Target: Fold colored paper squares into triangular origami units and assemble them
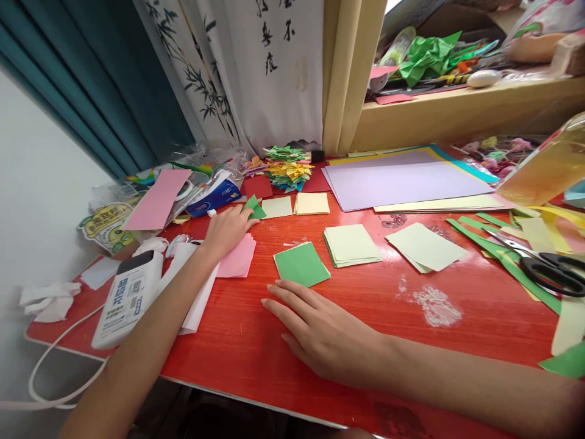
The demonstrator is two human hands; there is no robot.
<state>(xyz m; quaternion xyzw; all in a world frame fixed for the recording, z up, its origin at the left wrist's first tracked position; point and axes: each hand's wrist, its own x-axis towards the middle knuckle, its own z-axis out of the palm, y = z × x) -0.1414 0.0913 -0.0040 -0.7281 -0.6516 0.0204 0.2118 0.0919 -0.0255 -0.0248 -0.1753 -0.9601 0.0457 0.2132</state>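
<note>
My left hand (230, 230) reaches across the table, its fingers closed on a small folded piece of green paper (255, 208). A stack of pink paper squares (240, 256) lies under and beside that hand. Just right of the folded piece are a pale green square (276, 207) and a cream stack (312, 203). My right hand (320, 329) lies palm down with fingers stretched, holding nothing. Its fingertips are close to the front edge of a green paper stack (301, 264). Farther right are a pale green stack (351, 245) and more pale squares (426, 246).
Black-handled scissors (548, 271) lie on green paper strips (498, 250) at right. Large lilac sheets (402, 183) lie at the back, beside a pile of folded colored papers (289, 171). A white power strip (130, 299) sits left. A tilted bottle (543, 161) stands far right.
</note>
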